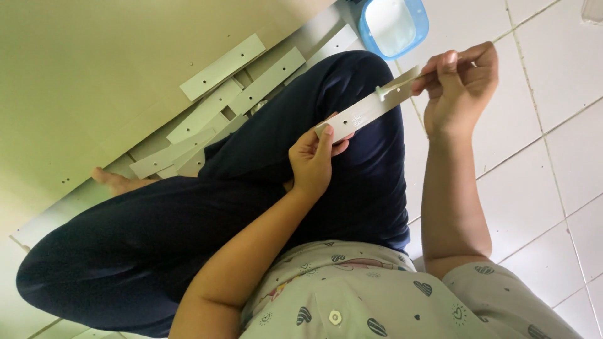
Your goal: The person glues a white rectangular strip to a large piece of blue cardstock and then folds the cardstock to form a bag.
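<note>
The person sits cross-legged on a white tiled floor [534, 163], viewed from the head camera looking down over dark navy trousers [264, 207] and a pale patterned shirt [377, 295].

Left hand [314, 160]: clenched on the lower end of a long, flat white strip with small drilled holes [367, 107]. The thumb lies across the strip's face and the fingers wrap behind it.

Right hand [458, 85]: pinching the upper end of the same strip between thumb and fingertips, the remaining fingers curled above.

The strip is held clear of the floor, slanting upward from the left hand to the right, above the raised knee. A small white peg-shaped fitting [381, 93] projects from the strip's face just beside the right hand's fingers — whether it is fully seated cannot be told.

Surroundings:
- A heap of similar flat white strips [226, 94] lies on the floor beyond the knee, overlapping one another, several showing holes near their ends.
- A large beige flat panel [94, 81] lies beside and partly under that heap, with a few small holes near one edge.
- A bare foot [116, 182] rests against the panel's edge.
- A blue plastic container with a white interior [394, 25] sits on the tiles past the knee — well apart from both hands.
</note>
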